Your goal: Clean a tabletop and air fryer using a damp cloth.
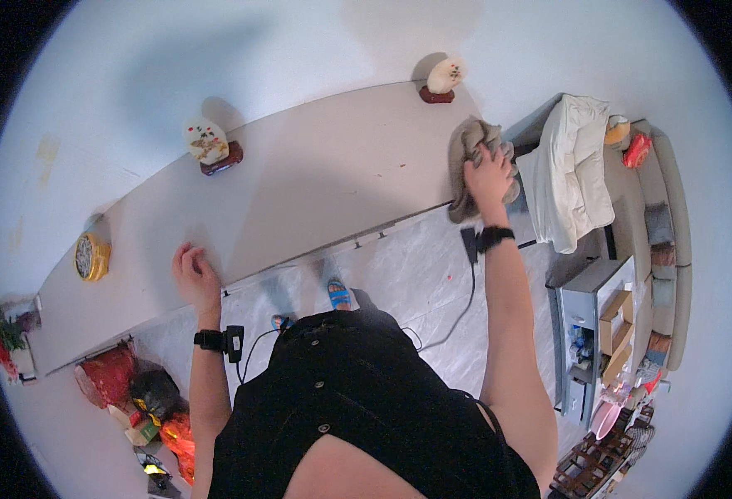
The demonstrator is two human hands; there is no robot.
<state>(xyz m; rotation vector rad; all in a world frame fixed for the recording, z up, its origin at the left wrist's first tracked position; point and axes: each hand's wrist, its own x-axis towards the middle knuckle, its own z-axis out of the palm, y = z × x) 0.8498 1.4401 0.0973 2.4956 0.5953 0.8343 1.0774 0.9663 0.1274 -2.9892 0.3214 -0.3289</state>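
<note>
My right hand (489,179) lies on a bunched grey-brown cloth (464,159) at the right end of a long, pale cabinet top (328,168). Its fingers are bent into the folds, and part of the cloth hangs past the front edge. My left hand (196,274) is empty, at the front edge of the same top further left, its fingers loosely curled. Whether it touches the surface I cannot tell. Between the hands, towards the wall, stands a white decorated oval ornament (207,142) on a dark red base. A similar ornament (445,76) stands behind the cloth.
A round yellow container (91,257) and a potted plant (13,337) are at the left end. Red and black bags (157,393) lie on the floor below. To the right are a white-covered piece of furniture (568,174), a sofa (671,249) and a grey table (590,277) with a cardboard box (616,321).
</note>
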